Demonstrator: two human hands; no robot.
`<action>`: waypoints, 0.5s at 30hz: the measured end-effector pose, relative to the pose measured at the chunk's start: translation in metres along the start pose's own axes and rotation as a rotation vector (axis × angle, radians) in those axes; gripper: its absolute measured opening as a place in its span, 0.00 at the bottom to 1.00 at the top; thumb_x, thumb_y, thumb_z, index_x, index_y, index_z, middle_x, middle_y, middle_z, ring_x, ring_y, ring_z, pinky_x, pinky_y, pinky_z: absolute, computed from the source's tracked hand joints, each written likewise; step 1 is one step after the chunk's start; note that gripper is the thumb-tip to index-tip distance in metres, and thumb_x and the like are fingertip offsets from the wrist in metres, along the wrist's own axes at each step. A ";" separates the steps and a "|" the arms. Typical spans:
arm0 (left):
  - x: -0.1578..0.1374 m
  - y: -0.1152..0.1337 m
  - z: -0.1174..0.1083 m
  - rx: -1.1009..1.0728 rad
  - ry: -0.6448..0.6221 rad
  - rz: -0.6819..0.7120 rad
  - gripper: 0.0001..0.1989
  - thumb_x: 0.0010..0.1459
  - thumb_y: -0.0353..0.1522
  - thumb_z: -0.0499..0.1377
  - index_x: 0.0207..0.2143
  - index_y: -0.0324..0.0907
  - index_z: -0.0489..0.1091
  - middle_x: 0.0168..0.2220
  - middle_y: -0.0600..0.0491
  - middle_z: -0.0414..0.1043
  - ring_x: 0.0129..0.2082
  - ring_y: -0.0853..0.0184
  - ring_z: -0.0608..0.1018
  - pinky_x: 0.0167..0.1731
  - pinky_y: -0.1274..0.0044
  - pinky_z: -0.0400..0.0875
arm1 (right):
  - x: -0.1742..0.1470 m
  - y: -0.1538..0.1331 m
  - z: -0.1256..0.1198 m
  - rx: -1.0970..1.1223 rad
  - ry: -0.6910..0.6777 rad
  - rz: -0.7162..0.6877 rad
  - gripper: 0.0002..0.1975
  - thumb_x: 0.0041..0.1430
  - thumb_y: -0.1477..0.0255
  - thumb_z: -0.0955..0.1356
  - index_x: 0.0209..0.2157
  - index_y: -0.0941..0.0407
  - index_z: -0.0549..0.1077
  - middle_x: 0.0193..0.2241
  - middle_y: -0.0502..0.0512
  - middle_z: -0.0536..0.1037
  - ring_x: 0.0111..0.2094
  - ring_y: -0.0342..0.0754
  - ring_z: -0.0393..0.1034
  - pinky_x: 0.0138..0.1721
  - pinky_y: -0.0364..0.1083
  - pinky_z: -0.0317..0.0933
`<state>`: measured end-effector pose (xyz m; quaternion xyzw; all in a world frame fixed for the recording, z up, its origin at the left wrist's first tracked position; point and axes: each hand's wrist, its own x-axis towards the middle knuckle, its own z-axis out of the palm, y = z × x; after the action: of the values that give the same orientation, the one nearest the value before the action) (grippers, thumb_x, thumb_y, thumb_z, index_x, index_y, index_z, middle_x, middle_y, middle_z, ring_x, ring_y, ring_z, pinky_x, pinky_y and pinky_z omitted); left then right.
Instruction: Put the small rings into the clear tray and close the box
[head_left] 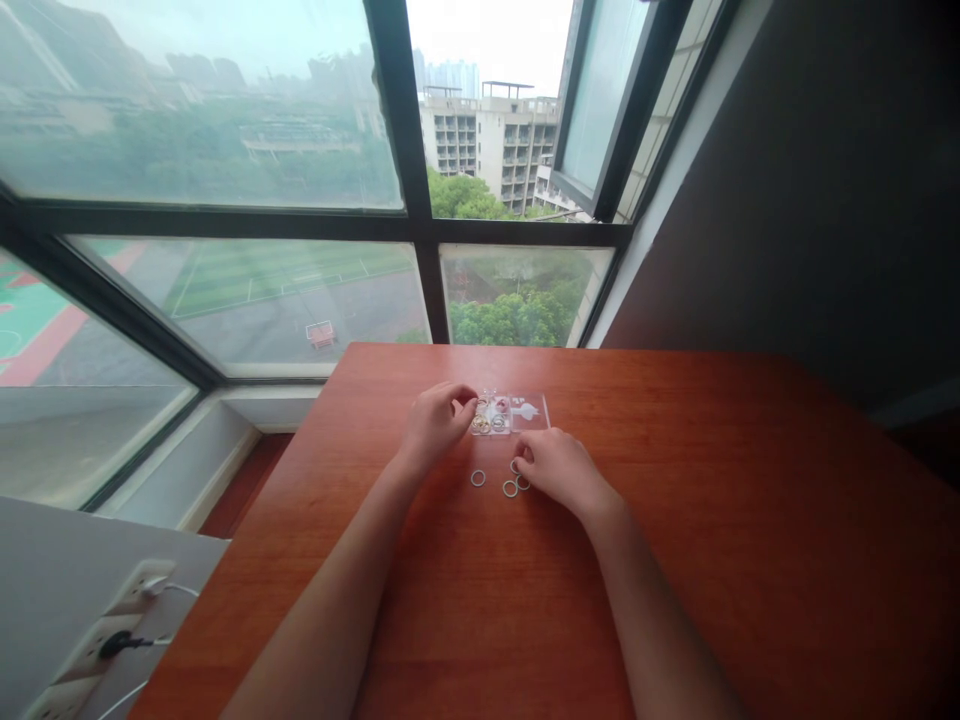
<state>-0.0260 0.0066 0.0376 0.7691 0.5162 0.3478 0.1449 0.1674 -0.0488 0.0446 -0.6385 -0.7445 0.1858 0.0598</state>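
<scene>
A small clear plastic box (491,430) lies open on the table, its transparent lid (541,412) folded out to the right. Several rings, some gold-coloured and some silvery or pinkish, fill its left half. My left hand (441,425) is at the box's left edge, thumb and forefinger pinched together; what lies between them is too small to make out. In front of the box, my right hand (562,468) pinches a pale ring (514,466) at the tabletop. Close by lie a pale ring (510,489), another partly under my fingers, and a separate ring (478,478) further left.
The reddish-brown wooden table (720,500) reaches to a large dark-framed window (424,232) at the back. A dark wall (787,200) rises on the right. Low on the left, plugs and white cables sit in wall sockets (101,640).
</scene>
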 end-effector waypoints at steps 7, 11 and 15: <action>0.000 0.002 0.001 -0.012 -0.022 0.029 0.07 0.55 0.32 0.56 0.31 0.42 0.74 0.28 0.53 0.75 0.26 0.70 0.72 0.27 0.80 0.63 | 0.001 -0.004 0.003 -0.051 0.012 0.017 0.06 0.53 0.71 0.66 0.30 0.51 0.76 0.30 0.51 0.79 0.33 0.47 0.72 0.31 0.42 0.55; 0.000 0.002 0.001 -0.012 -0.031 0.022 0.07 0.55 0.32 0.56 0.31 0.41 0.74 0.28 0.53 0.75 0.25 0.70 0.72 0.26 0.80 0.63 | 0.005 0.002 0.006 0.037 0.069 0.020 0.05 0.53 0.70 0.67 0.30 0.51 0.77 0.29 0.50 0.78 0.32 0.46 0.71 0.31 0.41 0.55; 0.000 0.007 0.002 -0.101 -0.067 -0.016 0.08 0.56 0.33 0.56 0.32 0.40 0.74 0.28 0.53 0.75 0.24 0.71 0.72 0.25 0.80 0.63 | 0.011 0.007 0.008 0.217 0.249 0.022 0.06 0.55 0.69 0.66 0.32 0.52 0.76 0.26 0.48 0.78 0.29 0.44 0.70 0.31 0.40 0.56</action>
<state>-0.0193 0.0037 0.0401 0.7678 0.4990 0.3464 0.2038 0.1692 -0.0393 0.0333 -0.6546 -0.6997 0.1850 0.2183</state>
